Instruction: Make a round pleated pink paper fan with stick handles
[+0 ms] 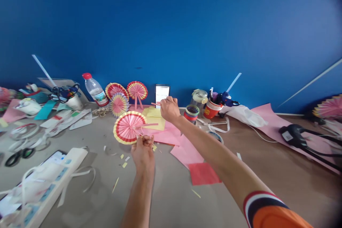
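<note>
My left hand [143, 146] is closed on the lower edge of a round pleated paper fan [128, 127], pink in the middle with red and yellow rings. A narrow pink strip lies across the fan's centre and sticks out to the right. Raised higher, my right hand [170, 109] is closed, with the end of a thin pink paper strip [155, 104] showing at its fingers. That hand is in front of a phone [162, 91] leaning on the blue wall. Yellow paper [152, 117] and pink paper [168, 135] lie beneath.
Finished-looking fans [137, 90] lean at the back beside a bottle [96, 91]. To the right stand a lidded jar [200, 97] and a red cup of tools [212, 108]. A power strip [57, 181] and scissors [20, 156] lie at left; red paper [204, 174] lies in front.
</note>
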A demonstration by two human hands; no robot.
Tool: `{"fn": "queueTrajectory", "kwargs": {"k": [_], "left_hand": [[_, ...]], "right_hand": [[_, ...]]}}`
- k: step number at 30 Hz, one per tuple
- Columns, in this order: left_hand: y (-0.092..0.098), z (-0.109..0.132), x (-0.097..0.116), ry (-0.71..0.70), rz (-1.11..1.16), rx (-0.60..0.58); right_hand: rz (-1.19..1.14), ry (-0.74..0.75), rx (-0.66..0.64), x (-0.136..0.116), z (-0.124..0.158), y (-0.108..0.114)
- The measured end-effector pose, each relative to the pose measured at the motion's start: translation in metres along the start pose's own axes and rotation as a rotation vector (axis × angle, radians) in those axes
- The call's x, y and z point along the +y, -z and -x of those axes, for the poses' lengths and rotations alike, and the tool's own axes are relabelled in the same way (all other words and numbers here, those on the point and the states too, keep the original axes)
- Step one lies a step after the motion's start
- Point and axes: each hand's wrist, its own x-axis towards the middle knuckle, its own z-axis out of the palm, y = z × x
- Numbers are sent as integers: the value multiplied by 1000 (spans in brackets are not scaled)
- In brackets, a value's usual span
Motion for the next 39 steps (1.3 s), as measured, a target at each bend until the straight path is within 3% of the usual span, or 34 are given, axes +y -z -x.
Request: {"fn": "queueTrajectory", "kwargs": {"k": [13,21,39], "left_hand": [[-2,-1,-2,-32,2,61],[-4,0,0,-69,-17,70],[-2,-1,-2,-71,-69,53]], "right_hand": [[1,8,10,-1,9,-7],[54,53,-17,-8,-2,-12],[77,-7,-18,-9,-19,-20]]}}
